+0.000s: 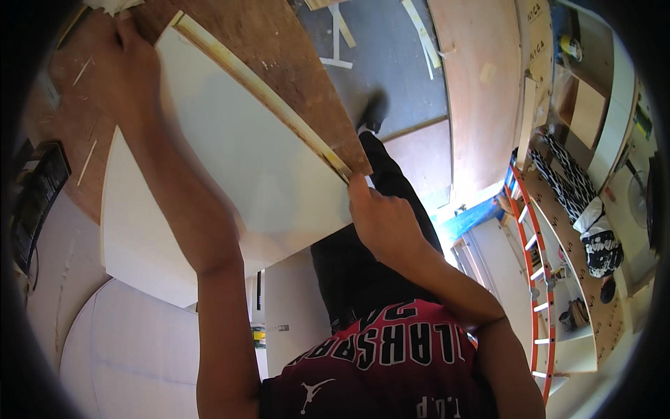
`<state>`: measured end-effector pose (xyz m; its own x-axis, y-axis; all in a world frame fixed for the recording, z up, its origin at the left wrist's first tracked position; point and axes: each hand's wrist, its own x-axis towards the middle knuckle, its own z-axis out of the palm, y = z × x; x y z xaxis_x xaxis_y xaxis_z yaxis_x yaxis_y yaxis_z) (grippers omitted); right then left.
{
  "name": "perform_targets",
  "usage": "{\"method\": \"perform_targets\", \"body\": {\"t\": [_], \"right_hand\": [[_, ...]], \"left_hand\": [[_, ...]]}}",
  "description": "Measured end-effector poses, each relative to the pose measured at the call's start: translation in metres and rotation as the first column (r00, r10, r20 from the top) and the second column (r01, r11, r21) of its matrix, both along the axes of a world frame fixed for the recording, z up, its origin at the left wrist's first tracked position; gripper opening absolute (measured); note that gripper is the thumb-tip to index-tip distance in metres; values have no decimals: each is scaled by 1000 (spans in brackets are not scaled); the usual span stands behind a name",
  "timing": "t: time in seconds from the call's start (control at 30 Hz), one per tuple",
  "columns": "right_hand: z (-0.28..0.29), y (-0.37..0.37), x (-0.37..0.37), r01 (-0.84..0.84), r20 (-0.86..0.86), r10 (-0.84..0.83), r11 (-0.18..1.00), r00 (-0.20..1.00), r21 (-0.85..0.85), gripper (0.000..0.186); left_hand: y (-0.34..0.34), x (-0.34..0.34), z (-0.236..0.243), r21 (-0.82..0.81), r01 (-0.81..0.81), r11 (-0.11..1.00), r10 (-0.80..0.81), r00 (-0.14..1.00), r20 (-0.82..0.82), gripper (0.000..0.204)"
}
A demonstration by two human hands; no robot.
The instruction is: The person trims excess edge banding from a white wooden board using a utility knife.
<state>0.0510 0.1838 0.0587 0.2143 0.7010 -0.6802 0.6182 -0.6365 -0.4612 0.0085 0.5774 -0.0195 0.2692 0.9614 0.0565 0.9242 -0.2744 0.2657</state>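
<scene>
A large white panel (258, 153) lies on a brown wooden board (279, 42), with a narrow yellowish wood strip (262, 94) running along its far edge. At the near right end of that strip, my right hand (387, 220) is closed, fingers curled over the strip and the panel's corner. My left arm reaches across the panel to the upper left. There my left hand (122, 66) appears closed, its fingers beside a crumpled whitish thing (112, 5) at the picture's top rim. Shadow and the rim partly hide those fingers, and what they hold is unclear.
A black and yellow package (38, 195) sits at the left. Pale strips (422, 38) lie on the grey floor, past my shoe (377, 112). An orange ladder (532, 265) stands at the right; beyond it is another person (593, 216) in patterned trousers. A rounded white surface (132, 342) is lower left.
</scene>
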Motion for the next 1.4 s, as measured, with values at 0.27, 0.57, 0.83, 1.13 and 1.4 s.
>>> {"method": "perform_targets", "body": {"t": [0.27,0.57,0.83,1.13,1.4], "right_hand": [[6,10,4,138,8,-142,972,990,190,40],[5,47,31,-68,112,51,986,992,155,43],[13,63,37,-61,-125,52,996,991,-66,28],[17,7,26,-131,-105,117,980,988,-146,25],[4,4,9,-108,66,109,994,992,-25,33]], "left_hand": [[19,-3,4,78,24,997,-25,1000,3,61],[-28,-1,4,232,233,944,-268,954,134,47],[-46,8,13,88,94,992,-100,993,64,49],[-31,-4,-6,257,223,940,-259,959,116,48],[-17,-2,-3,235,249,940,-286,948,142,47]]}}
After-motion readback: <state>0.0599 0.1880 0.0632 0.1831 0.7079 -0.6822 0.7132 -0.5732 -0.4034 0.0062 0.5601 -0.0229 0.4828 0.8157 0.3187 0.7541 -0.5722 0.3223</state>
